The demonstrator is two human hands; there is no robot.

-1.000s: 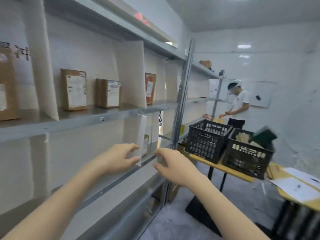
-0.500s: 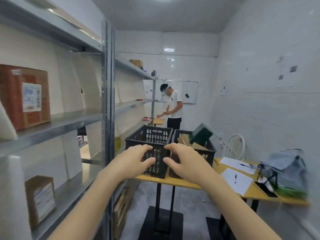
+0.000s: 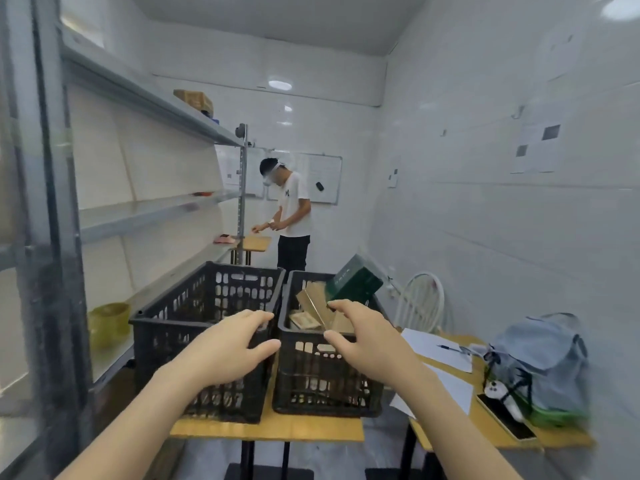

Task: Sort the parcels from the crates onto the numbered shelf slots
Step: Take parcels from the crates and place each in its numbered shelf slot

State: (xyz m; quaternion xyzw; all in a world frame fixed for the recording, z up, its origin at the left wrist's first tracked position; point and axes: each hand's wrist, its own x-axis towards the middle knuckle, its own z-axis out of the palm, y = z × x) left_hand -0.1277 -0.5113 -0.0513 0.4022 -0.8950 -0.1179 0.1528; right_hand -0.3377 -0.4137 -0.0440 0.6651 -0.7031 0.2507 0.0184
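Cardboard parcel (image 3: 311, 299): tilted in right crate (image 3: 329, 375), just beyond right hand (image 3: 370, 348).
Left hand (image 3: 225, 355): over left crate (image 3: 166, 341), farther off.
Fingers (image 3: 346, 310): both hands spread, empty.

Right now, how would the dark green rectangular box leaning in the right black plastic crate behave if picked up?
Probably stiff: the dark green rectangular box shows flat faces and crisp edges. Likely to tip if nudged, since it sits tilted atop other parcels, jutting above the rim of the black plastic crate.
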